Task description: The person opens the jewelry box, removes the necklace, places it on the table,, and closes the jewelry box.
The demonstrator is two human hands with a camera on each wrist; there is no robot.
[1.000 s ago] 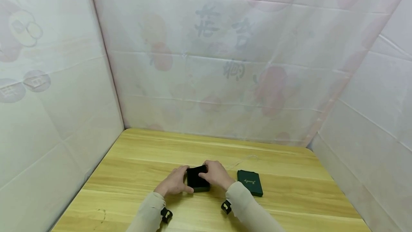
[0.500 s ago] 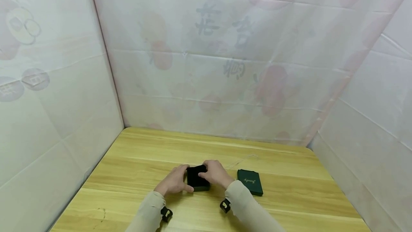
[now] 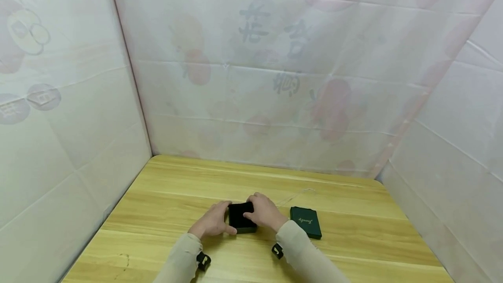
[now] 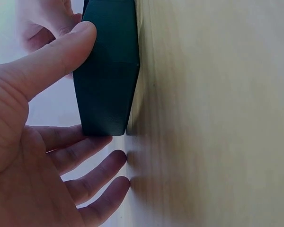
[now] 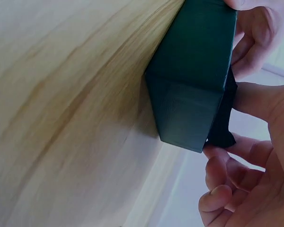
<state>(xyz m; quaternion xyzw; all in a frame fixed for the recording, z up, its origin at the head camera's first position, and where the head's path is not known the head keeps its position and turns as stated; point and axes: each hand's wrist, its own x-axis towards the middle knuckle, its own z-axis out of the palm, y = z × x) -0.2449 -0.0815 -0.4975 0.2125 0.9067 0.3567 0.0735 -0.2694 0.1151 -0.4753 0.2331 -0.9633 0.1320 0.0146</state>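
Note:
A small dark green jewelry box (image 3: 246, 230) sits on the table between both hands, its top uncovered. Inside lies a black pad (image 3: 238, 217), and the right wrist view shows the pad's edge (image 5: 221, 124) standing above the box rim. My left hand (image 3: 212, 221) holds the box from the left, thumb on the near side and fingers at the far left corner. With thumb on top and fingers at the far edge, my right hand (image 3: 268, 213) pinches the pad at its right side. The box's green lid (image 3: 305, 222), with gold lettering, lies right of my right hand.
A thin, pale chain-like strand (image 3: 295, 196) lies on the wooden table (image 3: 188, 178) behind the right hand. Pale printed cloth walls (image 3: 251, 99) enclose the table at the back and both sides.
Almost nothing differs; the right hand and the pad shift only very slightly. The left hand, box and lid stay in place.

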